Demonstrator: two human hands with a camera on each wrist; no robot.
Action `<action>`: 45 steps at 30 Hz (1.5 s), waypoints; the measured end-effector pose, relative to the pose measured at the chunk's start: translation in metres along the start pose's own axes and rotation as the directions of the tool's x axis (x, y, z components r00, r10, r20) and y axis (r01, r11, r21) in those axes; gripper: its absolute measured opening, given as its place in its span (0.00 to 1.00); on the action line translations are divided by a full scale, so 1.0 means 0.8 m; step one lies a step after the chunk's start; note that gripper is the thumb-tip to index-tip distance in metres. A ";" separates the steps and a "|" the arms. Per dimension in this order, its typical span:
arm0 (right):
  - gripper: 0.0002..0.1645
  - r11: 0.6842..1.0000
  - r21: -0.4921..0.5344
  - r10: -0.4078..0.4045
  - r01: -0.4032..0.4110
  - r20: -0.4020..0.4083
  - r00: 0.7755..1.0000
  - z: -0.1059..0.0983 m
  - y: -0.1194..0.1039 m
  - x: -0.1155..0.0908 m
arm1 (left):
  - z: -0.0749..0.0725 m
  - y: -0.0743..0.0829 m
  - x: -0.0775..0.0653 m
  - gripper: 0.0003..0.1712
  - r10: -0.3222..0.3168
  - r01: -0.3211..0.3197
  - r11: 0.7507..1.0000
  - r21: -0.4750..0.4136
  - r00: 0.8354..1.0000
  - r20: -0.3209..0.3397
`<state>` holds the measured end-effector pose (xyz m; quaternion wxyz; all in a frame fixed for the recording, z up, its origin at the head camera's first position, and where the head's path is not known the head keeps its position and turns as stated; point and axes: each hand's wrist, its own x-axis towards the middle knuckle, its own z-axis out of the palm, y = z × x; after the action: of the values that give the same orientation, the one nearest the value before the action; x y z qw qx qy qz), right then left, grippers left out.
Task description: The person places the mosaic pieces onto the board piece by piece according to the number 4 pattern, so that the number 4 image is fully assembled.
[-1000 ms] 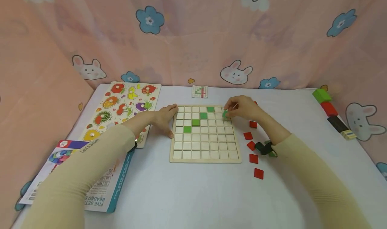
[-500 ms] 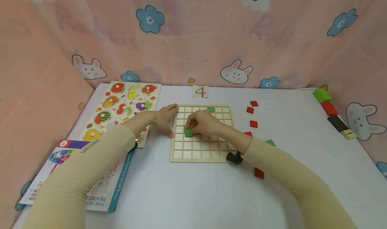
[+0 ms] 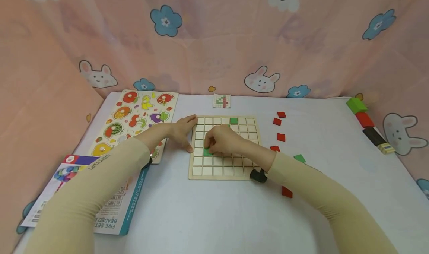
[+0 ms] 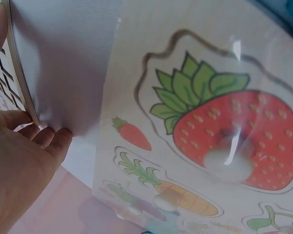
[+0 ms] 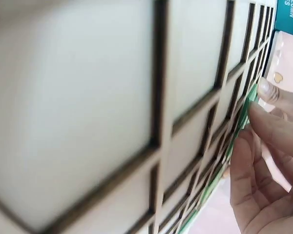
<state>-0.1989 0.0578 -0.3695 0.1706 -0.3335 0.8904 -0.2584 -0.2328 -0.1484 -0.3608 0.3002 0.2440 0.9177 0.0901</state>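
In the head view my right hand [image 3: 222, 139] is over the left part of a wooden grid board [image 3: 228, 177], pinching a small green square tile [image 3: 207, 152] low over its squares. The right wrist view puts thumb and fingertip right at that green tile [image 5: 243, 116]. Another green tile [image 3: 233, 120] lies in the board's top row; more green ones are mostly covered by the hand. My left hand [image 3: 182, 132] rests along the board's left edge, fingers at the upper corner and thumb lower down. The left wrist view has its fingertips [image 4: 63, 138] against the board's side.
Several red tiles [image 3: 281, 137] and a green tile [image 3: 299, 158] lie right of the board. A pattern card [image 3: 221, 101] lies behind it. A fruit puzzle board [image 3: 135, 110] and a box [image 3: 110, 218] are on the left. Coloured blocks [image 3: 364, 120] line the far right.
My right hand has carried a green tile from the board's upper right to its left part, then lowered it slightly toward the front. The left hand has stayed in place.
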 end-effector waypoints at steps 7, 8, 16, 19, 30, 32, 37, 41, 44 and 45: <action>0.10 1.000 0.010 0.004 -0.004 -0.022 1.000 -0.041 0.028 -0.023 | 0.002 0.001 0.000 0.68 -0.015 0.015 1.000 -0.011 1.000 -0.002; 0.10 1.000 0.022 0.012 -0.012 -0.031 0.999 -0.050 0.037 -0.029 | 0.002 0.001 0.000 0.68 -0.013 0.013 1.000 -0.009 1.000 -0.005; 0.13 0.988 0.067 0.141 -0.138 -0.042 0.989 -0.123 0.128 -0.109 | 0.001 0.000 0.000 0.68 0.004 -0.004 1.000 -0.001 1.000 -0.013; 0.14 0.975 0.100 0.199 -0.197 -0.011 0.980 -0.141 0.161 -0.142 | 0.001 0.000 0.000 0.68 0.002 -0.002 1.000 -0.009 1.000 -0.013; 0.16 0.916 0.246 0.231 -0.316 0.320 0.919 -0.137 0.227 -0.216 | 0.001 0.002 0.000 0.68 -0.009 0.009 1.000 -0.027 1.000 -0.001; 0.17 0.915 0.261 0.209 -0.307 0.343 0.916 -0.131 0.227 -0.221 | 0.000 0.002 -0.001 0.68 -0.014 0.014 0.999 -0.033 1.000 0.002; 0.18 0.936 0.246 0.152 -0.250 0.359 0.921 -0.119 0.218 -0.232 | 0.000 0.003 -0.001 0.68 -0.015 0.015 0.999 -0.031 1.000 0.002; 0.18 0.948 0.217 0.148 -0.234 0.349 0.925 -0.112 0.211 -0.235 | -0.001 0.004 -0.002 0.68 -0.015 0.015 1.000 -0.025 1.000 0.002; 0.16 0.956 0.193 0.148 -0.221 0.332 0.931 -0.108 0.207 -0.236 | -0.001 0.004 -0.002 0.68 -0.014 0.014 1.000 -0.022 1.000 0.002; 0.15 0.958 0.185 0.150 -0.218 0.325 0.934 -0.107 0.205 -0.236 | 0.000 0.004 -0.001 0.68 -0.011 0.011 1.000 -0.020 1.000 0.001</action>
<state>-0.1872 0.3218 -0.3695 0.3664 -0.2637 0.8466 -0.2820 -0.2311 -0.1463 -0.3591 0.3036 0.2358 0.9180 0.0977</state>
